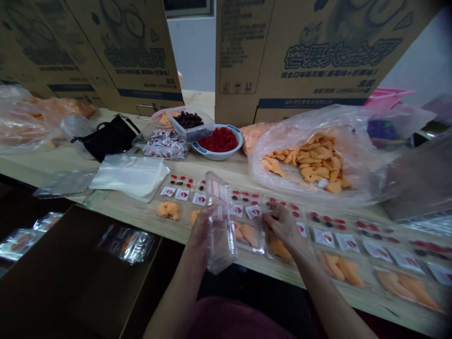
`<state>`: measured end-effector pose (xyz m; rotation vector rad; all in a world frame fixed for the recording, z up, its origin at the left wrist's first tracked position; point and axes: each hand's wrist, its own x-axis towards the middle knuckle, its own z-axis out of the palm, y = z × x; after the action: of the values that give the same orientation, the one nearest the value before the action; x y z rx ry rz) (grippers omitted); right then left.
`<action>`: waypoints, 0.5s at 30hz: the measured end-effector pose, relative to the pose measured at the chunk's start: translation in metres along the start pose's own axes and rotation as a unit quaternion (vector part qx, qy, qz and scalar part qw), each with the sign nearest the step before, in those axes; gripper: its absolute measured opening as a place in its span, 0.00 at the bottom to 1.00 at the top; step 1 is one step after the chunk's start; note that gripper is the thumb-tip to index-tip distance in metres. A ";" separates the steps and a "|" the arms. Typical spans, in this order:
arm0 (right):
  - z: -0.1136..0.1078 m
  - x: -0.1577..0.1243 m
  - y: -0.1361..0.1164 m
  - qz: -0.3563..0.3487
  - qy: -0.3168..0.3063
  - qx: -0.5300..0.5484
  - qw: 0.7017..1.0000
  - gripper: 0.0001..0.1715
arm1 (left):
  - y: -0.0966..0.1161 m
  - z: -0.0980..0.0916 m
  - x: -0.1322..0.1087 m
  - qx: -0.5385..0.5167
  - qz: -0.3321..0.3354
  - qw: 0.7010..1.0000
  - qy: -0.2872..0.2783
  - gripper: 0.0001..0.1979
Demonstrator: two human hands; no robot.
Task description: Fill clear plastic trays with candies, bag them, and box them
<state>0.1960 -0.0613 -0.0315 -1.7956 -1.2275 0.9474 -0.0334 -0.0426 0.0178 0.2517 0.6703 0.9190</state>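
My left hand (202, 227) is closed around a clear plastic tray (221, 230), which it holds tilted above the row of filled trays. Whether this is one tray or a nested stack, I cannot tell. My right hand (280, 223) is over a filled tray (278, 247) to the right, its fingers bent together at the upper compartments. What lies between those fingertips is hidden. Orange puffy candy pieces (247, 234), white printed sachets (253, 211) and small red and dark pieces (245, 194) sit in separate compartments of the trays along the table edge.
Behind the trays stand a bowl of red pieces (219, 142), a tub of dark pieces (190, 120), a box of sachets (165, 145) and an open bag of orange candy (318, 160). Clear bags (129, 174) lie left. Below is an open carton (70, 282) with packed trays (127, 242).
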 end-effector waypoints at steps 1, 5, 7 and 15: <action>-0.001 -0.001 0.001 -0.012 0.006 -0.037 0.999 0.23 | -0.001 0.002 0.001 -0.003 0.000 1.000 0.004 0.19; -0.005 -0.008 -0.002 -0.100 0.062 -0.200 0.973 0.19 | -0.003 0.008 0.004 -0.005 -0.031 0.999 0.037 0.18; -0.003 -0.012 -0.007 -0.162 0.108 -0.253 0.948 0.16 | -0.006 0.009 0.006 -0.005 -0.042 0.998 0.039 0.17; 0.046 -0.011 -0.025 -0.302 -0.001 -0.373 0.878 0.26 | 0.004 0.010 -0.001 -0.018 0.007 0.999 0.035 0.17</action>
<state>0.1425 -0.0575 -0.0279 -1.7261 -2.1788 0.0947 -0.0301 -0.0399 0.0278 0.1937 0.7177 0.9559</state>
